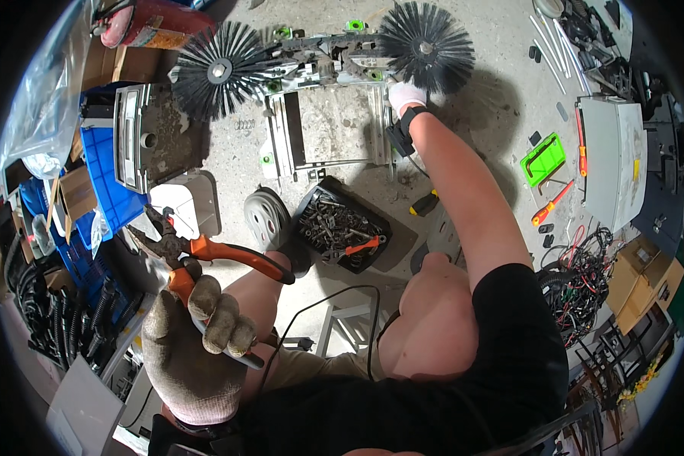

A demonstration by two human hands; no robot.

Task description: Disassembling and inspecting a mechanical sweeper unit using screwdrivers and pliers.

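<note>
My left hand [193, 346], in a worn grey glove, is wrapped round orange-handled pliers [173, 247]. Their jaws point away from me and stand apart. A grey rod-like end [247, 359] also sticks out of that fist; its kind is unclear. My right arm reaches far forward. My right hand [407, 94], in a pale glove, is at the right end of a dirty metal frame [330, 64], just beside a round black brush [425, 49]; its fingers are hidden. A second black brush [220, 71] sits at the frame's left end.
Between my feet stands a black bin [342, 224] of loose metal hardware, with an orange-handled tool [363, 245] on top. To the right lie a yellow-black screwdriver [424, 204], a green tray [543, 159] and a red screwdriver [552, 203]. Tangled wires [581, 270] and blue crates [106, 178] flank me.
</note>
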